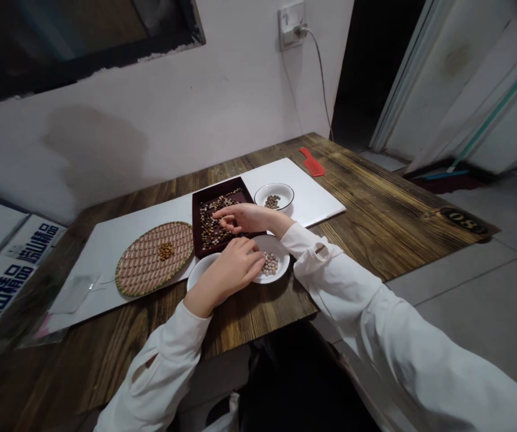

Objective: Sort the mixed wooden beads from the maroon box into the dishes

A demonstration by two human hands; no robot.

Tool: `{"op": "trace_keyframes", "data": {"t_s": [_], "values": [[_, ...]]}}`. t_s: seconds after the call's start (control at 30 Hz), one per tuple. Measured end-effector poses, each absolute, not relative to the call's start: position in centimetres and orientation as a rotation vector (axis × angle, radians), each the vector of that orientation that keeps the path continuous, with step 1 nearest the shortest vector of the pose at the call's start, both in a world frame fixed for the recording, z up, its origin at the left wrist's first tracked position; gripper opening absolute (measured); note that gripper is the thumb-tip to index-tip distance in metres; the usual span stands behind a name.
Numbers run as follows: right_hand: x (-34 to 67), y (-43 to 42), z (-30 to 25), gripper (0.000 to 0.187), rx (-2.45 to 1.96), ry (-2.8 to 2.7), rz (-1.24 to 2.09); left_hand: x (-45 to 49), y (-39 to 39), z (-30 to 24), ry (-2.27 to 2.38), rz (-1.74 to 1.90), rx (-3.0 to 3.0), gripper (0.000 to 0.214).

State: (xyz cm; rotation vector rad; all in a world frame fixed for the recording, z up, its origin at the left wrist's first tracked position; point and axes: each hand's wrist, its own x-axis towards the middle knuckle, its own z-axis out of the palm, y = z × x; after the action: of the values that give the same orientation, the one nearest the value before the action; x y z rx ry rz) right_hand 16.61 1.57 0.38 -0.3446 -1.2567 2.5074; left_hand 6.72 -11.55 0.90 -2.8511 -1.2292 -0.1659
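Observation:
My right hand (245, 217) hovers over a dark red tray (198, 231) full of mixed small beads (211, 231). Its index finger is stretched out above the beads and the other fingers are bent, with a gap between them. I see nothing held in it. Between two white bowls at the table's front edge is my left hand (236, 267), palm down, its fingers bent and slightly apart. Its fingertips reach over the right bowl (279, 246), which holds pale pinkish beads (269, 264). The thumb is hidden. My left wrist partly covers the left bowl (194, 274).
A woven oval mat (137, 264) carries a small heap of orange-brown beads (165, 251). Behind my right hand, a dark-rimmed white bowl (285, 191) holds greyish-brown beads (271, 201). A white board (316, 201) lies underneath. A red comb (312, 163) and a clear bag (75, 293) lie farther out.

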Motion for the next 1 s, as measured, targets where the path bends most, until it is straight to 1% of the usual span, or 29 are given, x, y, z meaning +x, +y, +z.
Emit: {"op": "trace_keyframes", "data": {"t_s": [0.2, 0.6, 0.8, 1.0], "values": [[16.8, 1.3, 0.7, 0.014, -0.374, -1.266, 2.496, 6.6, -11.5, 0.8, -1.206, -0.178, -2.874, 0.033], [16.5, 2.0, -0.3, 0.010, -0.285, -1.302, 2.498, 6.7, -11.6, 0.8, -1.219, -0.181, -2.887, 0.033], [16.5, 2.0, -0.3, 0.011, -0.295, -1.301, 2.495, 6.8, -11.5, 0.6, -1.249, -0.177, -2.874, 0.034], [16.6, 1.7, 0.2, 0.008, -0.371, -1.268, 2.511, 6.8, -11.5, 0.7, -1.244, -0.190, -2.874, 0.035]]}}
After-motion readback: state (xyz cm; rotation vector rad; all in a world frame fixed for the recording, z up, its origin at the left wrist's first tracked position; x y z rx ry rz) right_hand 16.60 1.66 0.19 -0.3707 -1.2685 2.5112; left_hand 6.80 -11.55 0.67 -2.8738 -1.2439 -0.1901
